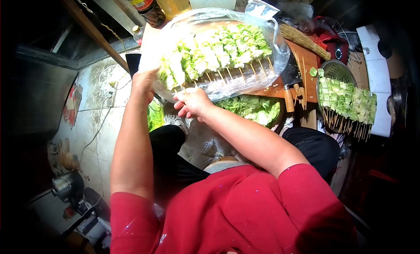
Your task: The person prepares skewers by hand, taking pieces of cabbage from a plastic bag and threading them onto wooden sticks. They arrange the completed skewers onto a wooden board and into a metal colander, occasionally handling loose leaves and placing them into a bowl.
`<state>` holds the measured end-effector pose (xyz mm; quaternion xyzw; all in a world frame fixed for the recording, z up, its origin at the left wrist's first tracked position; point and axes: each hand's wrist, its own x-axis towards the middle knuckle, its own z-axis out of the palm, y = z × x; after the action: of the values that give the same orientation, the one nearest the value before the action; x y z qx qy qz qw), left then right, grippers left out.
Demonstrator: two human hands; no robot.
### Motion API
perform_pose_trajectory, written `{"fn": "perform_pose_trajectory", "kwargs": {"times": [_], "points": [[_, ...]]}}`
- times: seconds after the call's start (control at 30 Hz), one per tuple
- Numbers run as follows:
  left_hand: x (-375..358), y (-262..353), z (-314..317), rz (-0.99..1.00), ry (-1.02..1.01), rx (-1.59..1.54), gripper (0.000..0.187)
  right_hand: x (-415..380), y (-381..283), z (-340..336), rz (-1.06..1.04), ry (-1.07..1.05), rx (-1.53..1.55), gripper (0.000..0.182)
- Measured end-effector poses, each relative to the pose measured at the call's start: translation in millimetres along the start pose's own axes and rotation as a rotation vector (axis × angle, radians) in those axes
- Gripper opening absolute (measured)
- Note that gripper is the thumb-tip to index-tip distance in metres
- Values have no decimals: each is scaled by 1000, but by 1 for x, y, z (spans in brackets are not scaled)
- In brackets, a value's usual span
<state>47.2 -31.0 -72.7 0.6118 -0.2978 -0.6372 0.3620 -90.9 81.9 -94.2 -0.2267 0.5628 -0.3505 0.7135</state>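
Several skewers of pale green lettuce (218,48) lie side by side on a clear plastic bag (236,84), their wooden sticks pointing toward me. My right hand (194,103) pinches the stick end of the leftmost lettuce skewer (174,72). At the left edge of the bag, my left hand (144,84) is curled beside that skewer's leaves. Its fingertips are partly hidden, so what they grip cannot be made out. Below the bag, loose lettuce leaves (253,109) sit in front of my lap.
More lettuce skewers (348,101) rest on a metal colander (339,70) at the right. A cleaver (288,94) and bare wooden sticks (299,64) lie on the orange-brown board (308,77). Jars (148,9) stand at the back left. A straw brush (306,40) lies behind.
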Motion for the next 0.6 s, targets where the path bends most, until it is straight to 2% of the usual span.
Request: {"fn": "perform_pose_trajectory", "kwargs": {"times": [0.1, 0.17, 0.2, 0.23, 0.3, 0.4, 0.53, 0.6], "points": [[-10, 1, 5, 104, -85, 178, 25, -3, -2, -5, 20, 30, -98, 25], [-3, -3, 3, 195, -113, 321, 27, -7, -4, -9, -120, 101, -442, 23], [-2, -4, 3, 195, -112, 318, 27, 0, 6, -12, -348, 220, -658, 25], [-1, -5, 4, 205, -81, 338, 25, 3, 10, -15, -349, 220, -661, 25], [-2, -5, 4, 216, -52, 357, 23, -2, 8, -20, -607, 383, -1028, 27], [-10, 0, 7, 129, -84, 327, 26, -9, -2, -25, -521, 290, -875, 31], [-15, -1, 8, 73, -125, 261, 27, -12, -3, -26, -566, 179, -717, 29], [-10, 0, 5, 70, -126, 291, 27, -19, -13, -23, -324, 24, -507, 28]]}}
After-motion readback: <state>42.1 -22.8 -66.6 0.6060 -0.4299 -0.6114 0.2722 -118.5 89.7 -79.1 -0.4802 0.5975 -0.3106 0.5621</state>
